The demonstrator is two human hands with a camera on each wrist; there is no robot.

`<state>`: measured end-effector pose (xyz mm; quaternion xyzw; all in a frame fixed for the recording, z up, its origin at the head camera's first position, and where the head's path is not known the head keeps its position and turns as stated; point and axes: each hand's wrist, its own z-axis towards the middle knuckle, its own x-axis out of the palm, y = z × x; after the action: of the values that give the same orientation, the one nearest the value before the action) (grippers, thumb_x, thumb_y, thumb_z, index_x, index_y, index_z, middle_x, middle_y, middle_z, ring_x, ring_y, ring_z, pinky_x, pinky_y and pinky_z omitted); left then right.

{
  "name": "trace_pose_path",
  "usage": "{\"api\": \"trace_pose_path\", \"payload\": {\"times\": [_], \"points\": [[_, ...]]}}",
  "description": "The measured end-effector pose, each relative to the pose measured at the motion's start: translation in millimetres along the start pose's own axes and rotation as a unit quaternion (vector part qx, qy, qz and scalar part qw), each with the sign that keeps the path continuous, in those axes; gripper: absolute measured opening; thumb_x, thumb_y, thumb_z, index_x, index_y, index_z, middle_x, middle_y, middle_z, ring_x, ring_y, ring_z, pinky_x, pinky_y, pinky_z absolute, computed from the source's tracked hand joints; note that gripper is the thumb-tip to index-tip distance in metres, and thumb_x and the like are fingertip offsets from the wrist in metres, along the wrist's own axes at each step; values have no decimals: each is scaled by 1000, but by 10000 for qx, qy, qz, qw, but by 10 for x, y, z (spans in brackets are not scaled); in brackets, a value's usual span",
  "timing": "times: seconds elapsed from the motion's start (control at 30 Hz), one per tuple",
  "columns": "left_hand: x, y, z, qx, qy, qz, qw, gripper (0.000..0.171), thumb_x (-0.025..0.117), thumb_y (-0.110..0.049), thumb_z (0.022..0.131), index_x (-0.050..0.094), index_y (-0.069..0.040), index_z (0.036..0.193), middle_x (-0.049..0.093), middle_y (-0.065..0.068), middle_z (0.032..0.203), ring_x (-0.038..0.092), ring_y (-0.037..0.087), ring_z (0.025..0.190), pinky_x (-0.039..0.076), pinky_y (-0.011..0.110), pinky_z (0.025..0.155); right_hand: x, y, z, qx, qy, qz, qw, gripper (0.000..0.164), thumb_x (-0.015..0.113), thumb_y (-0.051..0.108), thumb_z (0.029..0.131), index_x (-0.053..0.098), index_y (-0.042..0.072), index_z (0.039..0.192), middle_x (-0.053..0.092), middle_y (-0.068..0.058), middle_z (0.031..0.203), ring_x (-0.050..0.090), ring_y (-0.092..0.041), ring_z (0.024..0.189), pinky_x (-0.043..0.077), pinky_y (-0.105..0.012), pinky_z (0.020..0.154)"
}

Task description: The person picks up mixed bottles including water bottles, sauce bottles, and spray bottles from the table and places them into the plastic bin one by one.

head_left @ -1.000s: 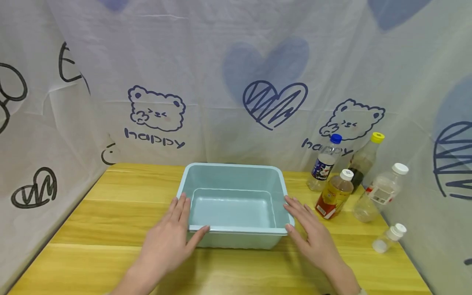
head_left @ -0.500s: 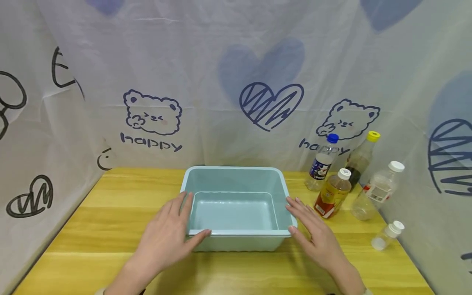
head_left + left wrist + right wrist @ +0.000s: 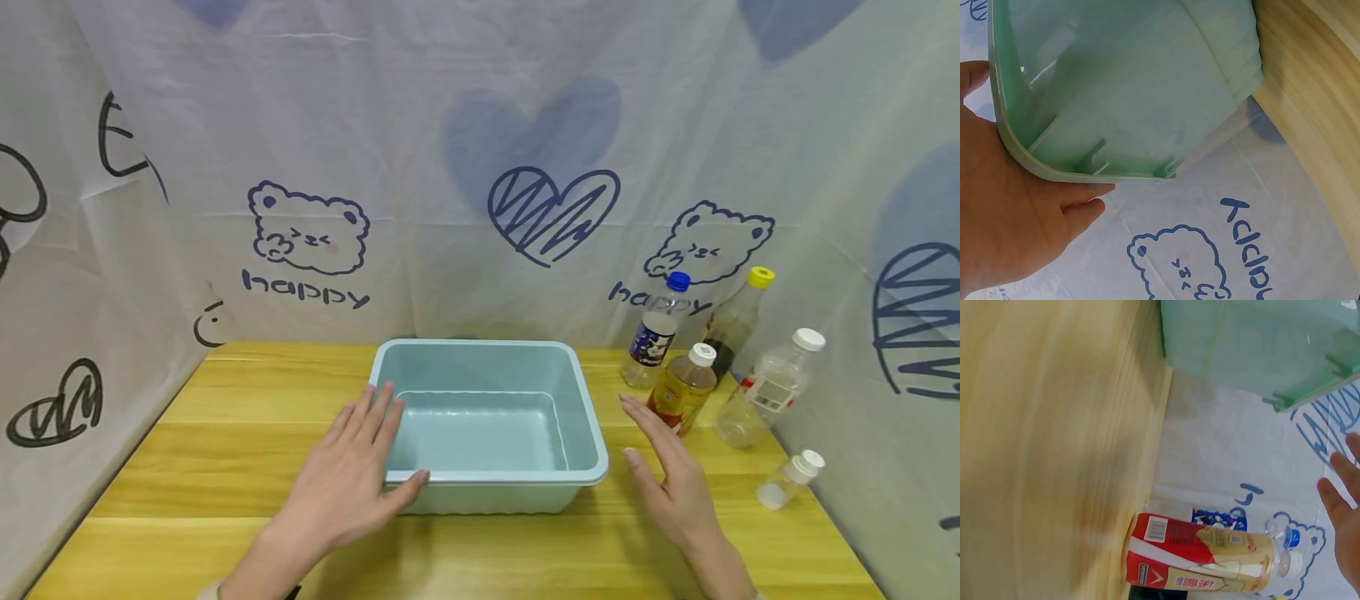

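Note:
A light blue-green plastic basin (image 3: 495,477) stands on the wooden table in the head view, its inside holding nothing. My left hand (image 3: 348,471) rests on its left rim with straight fingers and the thumb along the front corner. The left wrist view shows that hand (image 3: 1016,206) against the outer edge of the basin (image 3: 1135,75). My right hand (image 3: 675,487) is apart from the right rim, fingers extended, holding nothing. Beyond its fingertips stands a tea-coloured drink bottle (image 3: 681,390) with a white cap, seen large in the right wrist view with its red label (image 3: 1175,544).
Behind it stand a blue-capped bottle (image 3: 652,342) and a yellow-capped bottle (image 3: 735,325) with dark liquid. Further right are a clear white-capped bottle (image 3: 768,392) and a small white-capped bottle (image 3: 789,481). A printed cloth (image 3: 435,275) hangs behind the table (image 3: 247,417).
My right hand has left the basin's right rim and shifted right, towards the tea-coloured bottle. My left hand stays on the left rim, its fingers slightly further over the edge.

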<state>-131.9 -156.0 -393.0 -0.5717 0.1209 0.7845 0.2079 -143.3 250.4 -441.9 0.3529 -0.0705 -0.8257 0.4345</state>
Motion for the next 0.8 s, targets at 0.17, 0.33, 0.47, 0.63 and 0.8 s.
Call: {"api": "trace_pose_path", "payload": {"times": [0.17, 0.33, 0.47, 0.63, 0.8], "points": [[27, -3, -14, -27, 11, -207, 9998, 90, 52, -62, 100, 35, 4, 159, 24, 21, 169, 25, 40, 156, 26, 53, 126, -62, -65, 12, -205, -900, 3, 9957, 43, 55, 5, 102, 56, -7, 143, 59, -25, 144, 51, -12, 142, 37, -21, 118], [39, -6, -28, -76, 7, -363, 9993, 90, 53, -61, 100, 34, 3, 160, 25, 20, 169, 24, 39, 156, 30, 53, 125, -166, -47, 52, -468, -1699, -255, 9840, 45, 50, 18, 108, 56, -17, 136, 60, -36, 134, 52, -14, 141, 36, -26, 120], [50, -10, -37, -111, 15, -435, 9990, 90, 54, -61, 100, 34, 3, 160, 25, 20, 170, 24, 39, 157, 31, 52, 124, -275, -31, 55, -420, -2102, -527, 9753, 48, 50, 22, 108, 57, -18, 133, 60, -40, 130, 53, -11, 139, 37, -24, 118], [73, -11, -20, -130, 29, -480, 9988, 91, 54, -62, 99, 34, 4, 160, 24, 20, 170, 24, 38, 157, 29, 50, 126, -442, -275, -74, 82, -2226, -931, 9704, 47, 56, 16, 102, 56, -11, 141, 60, -35, 136, 50, -6, 139, 35, -20, 118], [77, -3, -12, -144, 49, -499, 9986, 91, 54, -61, 99, 34, 4, 159, 25, 20, 170, 24, 38, 156, 28, 50, 126, -616, -502, -231, 894, -1945, -1429, 9663, 56, 59, 17, 100, 49, 5, 154, 55, -21, 151, 45, -10, 143, 29, -18, 119]]}}
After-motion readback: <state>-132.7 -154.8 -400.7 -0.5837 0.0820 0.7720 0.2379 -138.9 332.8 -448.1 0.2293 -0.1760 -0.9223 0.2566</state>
